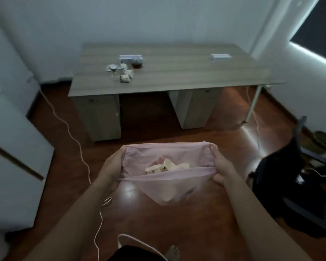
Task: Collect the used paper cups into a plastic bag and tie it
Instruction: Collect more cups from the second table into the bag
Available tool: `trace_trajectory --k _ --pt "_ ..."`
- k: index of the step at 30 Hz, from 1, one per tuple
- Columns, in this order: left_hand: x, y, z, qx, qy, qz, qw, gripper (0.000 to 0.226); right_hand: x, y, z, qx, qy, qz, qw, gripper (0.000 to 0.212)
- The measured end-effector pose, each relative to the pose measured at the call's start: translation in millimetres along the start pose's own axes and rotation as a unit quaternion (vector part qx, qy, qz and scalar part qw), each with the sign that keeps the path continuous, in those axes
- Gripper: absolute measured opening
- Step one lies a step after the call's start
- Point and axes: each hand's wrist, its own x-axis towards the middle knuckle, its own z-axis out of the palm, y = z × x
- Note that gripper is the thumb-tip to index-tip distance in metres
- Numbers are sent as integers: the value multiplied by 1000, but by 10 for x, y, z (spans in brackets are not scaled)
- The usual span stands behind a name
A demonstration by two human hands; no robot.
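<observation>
I hold a thin pink plastic bag [166, 187] open in front of me, above the wooden floor. My left hand [112, 166] grips the left side of its rim and my right hand [221, 166] grips the right side, stretching the mouth wide. Inside the bag lie several crumpled white paper cups [167, 165]. More used paper cups [121, 71] sit in a cluster on the left part of the grey desk [177, 76] across the room.
A white power strip [131, 58] and a small white box [220, 57] lie on the desk. White cables [71, 132] trail over the floor. A white cabinet [13, 157] stands at left, a dark chair [290, 178] and a basket [325, 141] at right.
</observation>
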Motion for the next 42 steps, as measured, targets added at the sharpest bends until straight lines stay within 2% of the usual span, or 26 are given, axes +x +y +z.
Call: trace_trajectory --k 5,7,11,16,19,27,32,37,42 --pt "269 279 -94 -61 85 8 994 44 641 -269 556 -26 -43 28 998 73" --pt "453 401 -199 -75 112 5 991 43 906 -390 860 -36 -66 28 997 78" --pt "792 647 -365 -81 128 -7 988 37 1299 -575 1394 -47 -91 36 994 71" --pt "1456 989 -666 -111 128 21 985 38 1751 -837 2129 -66 -110 36 991 52" --pt "1948 1274 -807 -141 99 21 985 37 2164 -973 2572 -68 -104 40 991 55" --pt "3254 2162 -1308 -141 55 15 988 61 3122 -1428 3661 -40 -98 31 994 50" --pt "3914 2740 -1440 -167 46 15 985 54 3672 -1584 4227 -23 -89 29 995 59" --pt "4613 3179 -1447 -182 62 30 981 37 4308 -1813 4689 -20 -95 24 995 42" --pt "5241 3585 -1350 -215 62 26 974 40 5069 -2094 5144 -30 -128 46 990 40"
